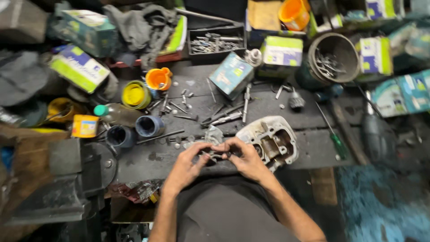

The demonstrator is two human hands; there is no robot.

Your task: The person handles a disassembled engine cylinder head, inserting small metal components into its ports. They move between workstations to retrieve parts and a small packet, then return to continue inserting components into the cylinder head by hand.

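Both hands meet over the counter point(148, 159) edge. Left hand point(187, 166) and right hand point(247, 160) fingers pinched shut on a small metal part point(214, 155); cylinder head point(268, 141) just beyond the right fingers. Advise firm pinch, slow turns, part kept above counter.

- The left hand point(187, 165) and right hand point(245, 160) meet fingertip to fingertip over a small dark metal part point(218, 154), too small to tell apart.
- A grey engine cylinder head point(270, 140) lies just beside the right hand on the dark surface point(313, 150).
- A green-handled screwdriver point(332, 134) lies to its right.
- An orange cup point(157, 79) and a yellow cup point(135, 94) stand further back at the left.
- A black vise point(67, 179) sits at the near left.
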